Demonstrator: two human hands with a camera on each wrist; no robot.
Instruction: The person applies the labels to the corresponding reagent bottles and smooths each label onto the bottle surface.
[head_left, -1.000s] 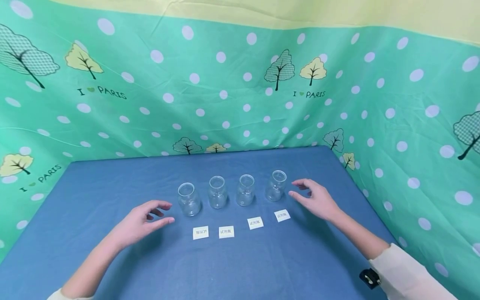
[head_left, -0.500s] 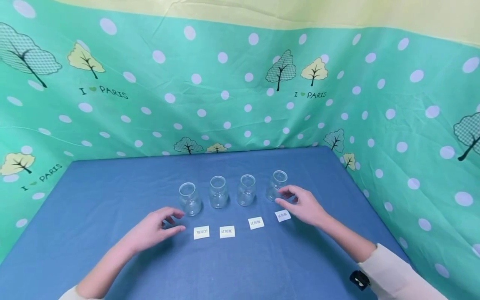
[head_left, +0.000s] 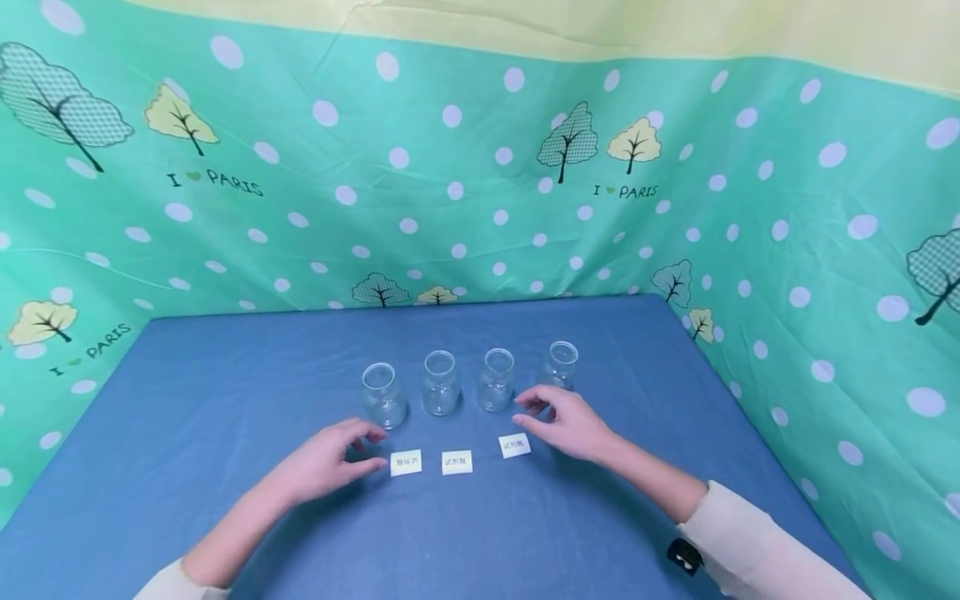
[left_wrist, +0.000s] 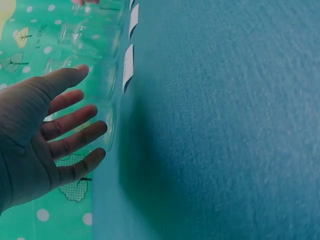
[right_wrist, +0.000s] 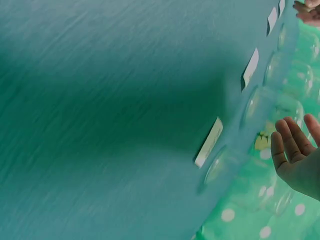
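Left hand (head_left: 328, 460) and right hand (head_left: 567, 423) hover empty, apart, below centre near jars (head_left: 441, 385), apparently pre-grasp; gripping requires curling inward.

jars (head_left: 440, 386): smooth, glossy glass | labels (head_left: 457, 462): matt paper | tablecloth (head_left: 465, 533): matt, rough-textured cloth

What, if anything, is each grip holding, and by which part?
Nothing is held: the left grip and the right grip are both empty, while the glass jars stand and the paper cards lie on the blue tabletop.
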